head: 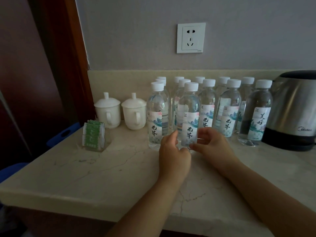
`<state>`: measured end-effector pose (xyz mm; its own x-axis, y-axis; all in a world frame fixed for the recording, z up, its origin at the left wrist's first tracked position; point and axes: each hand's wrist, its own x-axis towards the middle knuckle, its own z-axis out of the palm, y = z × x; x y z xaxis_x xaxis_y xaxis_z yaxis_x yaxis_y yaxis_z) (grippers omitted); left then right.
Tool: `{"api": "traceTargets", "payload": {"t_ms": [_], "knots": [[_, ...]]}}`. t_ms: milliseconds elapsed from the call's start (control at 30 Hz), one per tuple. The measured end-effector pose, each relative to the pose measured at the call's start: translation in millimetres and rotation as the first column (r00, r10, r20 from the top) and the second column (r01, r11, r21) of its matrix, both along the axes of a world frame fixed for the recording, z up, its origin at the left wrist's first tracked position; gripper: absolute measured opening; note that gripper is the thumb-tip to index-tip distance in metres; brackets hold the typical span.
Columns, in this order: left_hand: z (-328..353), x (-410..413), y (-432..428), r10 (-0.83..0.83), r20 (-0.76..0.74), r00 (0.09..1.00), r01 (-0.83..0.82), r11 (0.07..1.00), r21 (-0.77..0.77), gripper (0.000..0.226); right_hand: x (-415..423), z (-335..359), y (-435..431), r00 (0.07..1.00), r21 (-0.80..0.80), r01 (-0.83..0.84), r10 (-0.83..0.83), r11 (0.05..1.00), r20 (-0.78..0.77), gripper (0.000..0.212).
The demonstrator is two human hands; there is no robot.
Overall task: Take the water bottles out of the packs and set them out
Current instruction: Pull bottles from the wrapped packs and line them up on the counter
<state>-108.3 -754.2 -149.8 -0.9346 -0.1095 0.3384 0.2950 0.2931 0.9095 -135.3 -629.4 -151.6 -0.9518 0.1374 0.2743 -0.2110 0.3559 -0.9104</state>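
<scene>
Water bottles are pretty much all out at this point, as far as I can tell. The one in play is the front bottle [189, 115], standing upright near the middle of the marble counter [85, 168], a bit forward of the rest, label facing the camera. Both hands are on its lower half: the left hand [172, 151] cups it from the left with fingers curled around the base, and the right hand [211, 142] pinches it from the other side, thumb and fingertips on the label's edge. Looks to me like it's being nudged or turned into line rather than lifted, but that's a guess. Behind and beside it the other bottles [229, 108] stand in rough rows against the backsplash, white caps all on, labels mostly forward. No pack or shrink wrap shows anywhere in view, so the unpacking part seems done, or any leftovers are out of frame. What's left is probably just tidying the rows. Further out, two lidded white cups [119, 112] sit just left of the bottles, a small holder of green sachets [94, 135] sits left of those, and a steel kettle [292, 110] crowds the right end, just beside the last bottle.
</scene>
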Motion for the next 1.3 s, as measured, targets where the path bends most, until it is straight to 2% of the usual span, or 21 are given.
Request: {"api": "traceTargets", "payload": {"t_ms": [433,567,667,767,833,1000,1167,1300], "knots": [[0,0,-1,0.059,0.030,0.998,-0.058,0.998,-0.018,0.057,-1,2,-3,0.998,0.094,0.069,-0.070,0.993,0.006,0.043],[-2,0,-1,0.142,0.001,0.990,-0.141,0.985,-0.102,0.054,5,0,-4,0.986,0.233,0.159,-0.144,0.959,-0.081,0.048],[-1,6,-1,0.193,-0.043,0.980,-0.197,0.945,-0.261,0.053,17,-2,-2,0.967,0.375,0.253,-0.222,0.892,-0.124,0.038],[1,16,1,0.219,-0.153,0.964,-0.267,0.830,-0.490,0.047,36,-1,9,0.969,0.522,0.246,-0.203,0.816,-0.139,0.035],[1,27,5,0.209,-0.228,0.951,-0.306,0.747,-0.590,0.048,53,3,22,0.972,0.628,0.236,-0.178,0.742,-0.155,0.035],[9,58,26,0.130,-0.318,0.939,-0.325,0.637,-0.699,0.045,96,20,66,0.969,0.818,0.202,-0.229,0.539,-0.088,0.039],[23,98,69,0.009,-0.346,0.938,-0.293,0.556,-0.778,0.042,144,41,123,0.957,0.904,0.117,-0.289,0.412,0.008,0.037],[25,137,114,-0.060,-0.318,0.946,-0.243,0.520,-0.819,0.035,195,47,166,0.948,0.935,0.095,-0.318,0.342,0.020,0.034]]}}
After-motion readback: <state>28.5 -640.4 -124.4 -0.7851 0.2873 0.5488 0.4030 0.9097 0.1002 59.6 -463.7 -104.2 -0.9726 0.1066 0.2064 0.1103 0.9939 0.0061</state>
